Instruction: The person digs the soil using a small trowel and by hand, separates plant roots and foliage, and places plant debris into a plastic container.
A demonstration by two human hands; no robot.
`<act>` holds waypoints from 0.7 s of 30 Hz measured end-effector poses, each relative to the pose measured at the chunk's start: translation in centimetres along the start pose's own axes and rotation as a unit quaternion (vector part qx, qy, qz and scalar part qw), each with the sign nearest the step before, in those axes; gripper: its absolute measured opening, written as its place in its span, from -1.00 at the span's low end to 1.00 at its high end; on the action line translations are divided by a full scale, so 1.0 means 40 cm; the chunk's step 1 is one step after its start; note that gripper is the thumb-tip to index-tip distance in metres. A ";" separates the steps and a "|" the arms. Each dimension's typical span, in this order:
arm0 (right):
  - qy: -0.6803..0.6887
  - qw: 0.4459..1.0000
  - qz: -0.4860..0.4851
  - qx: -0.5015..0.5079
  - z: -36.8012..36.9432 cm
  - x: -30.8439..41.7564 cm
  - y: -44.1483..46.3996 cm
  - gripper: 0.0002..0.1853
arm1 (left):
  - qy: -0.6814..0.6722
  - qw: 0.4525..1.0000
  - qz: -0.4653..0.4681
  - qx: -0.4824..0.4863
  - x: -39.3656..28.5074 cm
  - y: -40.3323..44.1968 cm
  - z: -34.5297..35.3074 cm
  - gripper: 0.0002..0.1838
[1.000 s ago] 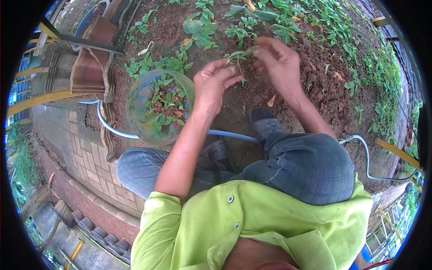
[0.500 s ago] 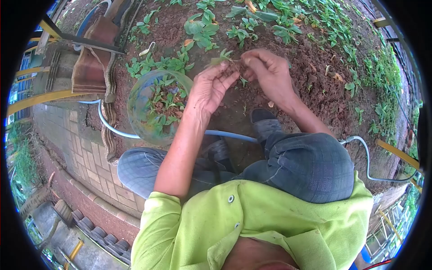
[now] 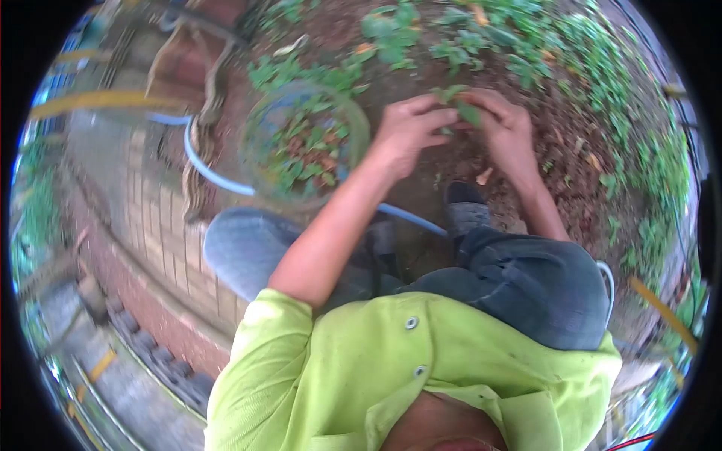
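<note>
Between my hands, over the soil, is a small green leafy plant [image 3: 468,113]. My right hand [image 3: 505,129] is closed, its thumb and fingers pinching the plant beside a broad leaf. From the other side, my left hand [image 3: 410,134] meets the same plant with thumb and forefinger together and the lower fingers loosely bent. Blur hides the stem and roots. A clear round tub [image 3: 248,143], left of my left wrist, holds pulled green plants and brown leaves.
Low green plants [image 3: 395,34] grow in the bed ahead and to the right. A blue hose [image 3: 207,173] runs past the tub and by my feet. Curved roof tiles [image 3: 188,64] stand at the left, beside brick paving [image 3: 154,244].
The view has shifted, so the tub and bed appear further right. My hands have turned and come together around the plant, and its broad leaf now shows.
</note>
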State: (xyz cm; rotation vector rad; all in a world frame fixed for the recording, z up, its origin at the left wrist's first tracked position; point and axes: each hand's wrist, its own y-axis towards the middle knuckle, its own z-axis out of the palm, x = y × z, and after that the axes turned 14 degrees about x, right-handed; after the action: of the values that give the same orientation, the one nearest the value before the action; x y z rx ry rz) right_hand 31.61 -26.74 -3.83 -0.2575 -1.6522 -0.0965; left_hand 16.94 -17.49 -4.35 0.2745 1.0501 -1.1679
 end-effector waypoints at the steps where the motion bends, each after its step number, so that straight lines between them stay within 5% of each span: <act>1: -0.066 0.996 -0.063 0.003 0.011 -0.027 0.006 -0.75 | -0.034 0.999 0.021 0.002 0.015 0.001 0.001 -0.67; 3: -0.009 1.000 -0.007 0.014 0.037 -0.004 -0.001 -0.74 | -0.070 0.996 0.042 -0.028 0.018 -0.014 -0.027 -0.72; 5: 0.033 0.998 0.048 0.001 0.029 -0.002 0.000 -0.73 | -0.056 0.979 0.103 -0.168 -0.008 -0.032 -0.053 -0.80; 7: -0.091 0.992 0.088 -0.003 0.000 -0.030 0.012 -0.69 | 0.018 0.946 0.178 -0.269 -0.044 -0.079 -0.139 -0.84; 8: -0.093 0.992 0.090 -0.006 -0.027 -0.059 0.021 -0.69 | 0.032 0.908 0.177 -0.378 -0.068 -0.097 -0.173 -0.85; 12: -0.201 0.968 0.152 0.006 -0.140 -0.206 0.073 -0.68 | -0.089 0.844 0.100 -0.519 -0.123 -0.181 -0.321 -0.76; 18: -0.360 0.926 0.108 -0.026 -0.300 -0.342 0.215 -0.65 | -0.056 0.869 -0.015 -0.492 -0.142 -0.277 -0.380 -0.56; 20: -0.474 0.877 -0.007 -0.070 -0.332 -0.412 0.265 -0.53 | -0.067 0.882 -0.023 -0.465 -0.158 -0.254 -0.379 -0.53; 21: -0.487 0.871 0.057 -0.039 -0.319 -0.384 0.276 -0.44 | -0.104 0.891 -0.015 -0.442 -0.163 -0.240 -0.382 -0.51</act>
State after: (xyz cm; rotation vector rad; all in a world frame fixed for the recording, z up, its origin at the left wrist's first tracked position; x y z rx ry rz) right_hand 47.69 -20.47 -18.76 -0.5186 -2.6377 0.0776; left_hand 0.66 -7.34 -4.16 -0.5776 1.2844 -0.6238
